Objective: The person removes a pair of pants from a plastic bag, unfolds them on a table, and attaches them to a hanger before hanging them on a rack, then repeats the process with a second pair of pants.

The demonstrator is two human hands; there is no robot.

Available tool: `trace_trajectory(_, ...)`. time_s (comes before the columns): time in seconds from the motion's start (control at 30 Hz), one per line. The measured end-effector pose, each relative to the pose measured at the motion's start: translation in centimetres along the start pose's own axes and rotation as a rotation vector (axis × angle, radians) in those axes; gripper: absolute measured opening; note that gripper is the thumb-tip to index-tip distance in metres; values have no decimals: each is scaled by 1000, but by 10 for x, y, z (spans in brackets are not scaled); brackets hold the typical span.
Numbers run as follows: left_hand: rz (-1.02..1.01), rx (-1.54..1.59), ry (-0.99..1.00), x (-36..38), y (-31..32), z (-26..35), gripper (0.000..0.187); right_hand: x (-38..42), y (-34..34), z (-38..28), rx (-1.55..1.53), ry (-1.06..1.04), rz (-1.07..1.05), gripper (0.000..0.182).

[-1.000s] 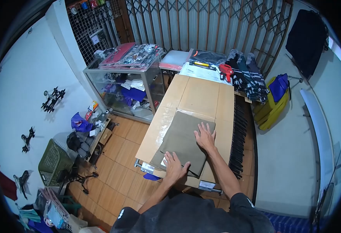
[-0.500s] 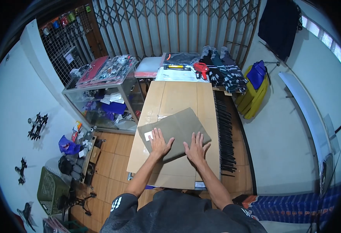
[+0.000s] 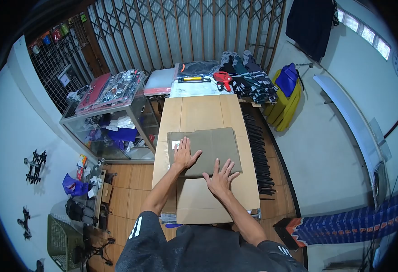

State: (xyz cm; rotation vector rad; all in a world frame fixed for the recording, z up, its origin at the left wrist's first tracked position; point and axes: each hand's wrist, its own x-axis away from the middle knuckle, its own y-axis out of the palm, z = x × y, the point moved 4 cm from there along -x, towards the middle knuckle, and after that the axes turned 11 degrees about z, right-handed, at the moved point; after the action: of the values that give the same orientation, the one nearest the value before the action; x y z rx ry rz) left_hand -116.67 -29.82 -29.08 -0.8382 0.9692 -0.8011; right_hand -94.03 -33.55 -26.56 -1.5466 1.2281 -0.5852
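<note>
A folded olive-brown cloth (image 3: pixel 212 147), apparently a garment, lies flat on the cardboard-covered table (image 3: pixel 201 111). A small white label (image 3: pixel 175 144) shows near its left edge. My left hand (image 3: pixel 186 155) rests on the cloth's left part beside the label, fingers spread. Lower down, my right hand (image 3: pixel 220 177) lies across the cloth's near edge toward the right, its fingers spread too, with the palm over the cardboard. Neither hand grips anything.
At the table's far end lie a red tape dispenser (image 3: pixel 223 80), a yellow-and-black tool (image 3: pixel 191 80) and plastic-wrapped packs. Stacked dark garments (image 3: pixel 253 81) stand at the back right. A glass cabinet (image 3: pixel 112 131) is on the left; black hangers (image 3: pixel 258 154) line the table's right side.
The cloth has turned from a slant to nearly square with the table. My right hand has slid toward me, onto the cloth's near edge. The head view has shifted slightly.
</note>
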Motion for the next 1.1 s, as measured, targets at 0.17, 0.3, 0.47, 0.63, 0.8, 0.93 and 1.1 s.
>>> trace_trajectory(0.17,82,76,6,-39,11,-13,80,-9,6,-5,26,24,20,92)
trace_trajectory(0.3,97,73,31,-79,29,-34,58,-13,10,-7,7,54,22,91)
trace_trajectory(0.47,134,160,31,-92,7,-25,34,-17,12,-9,-4,81,34,92)
trace_trajectory(0.63,166,446,82,-80,-3,-16,22,-28,13,-11,8,96,26,95)
trace_trajectory(0.8,138,701,65,-35,-48,8,17,-24,11,-7,-81,106,82,90)
trace_trajectory(0.93,0,774,67,24,-90,22,23,-1,-9,28,-575,182,254,68)
trace_trajectory(1.1,-235,849,18,114,-124,30,22,80,-30,97,-1073,439,496,33)
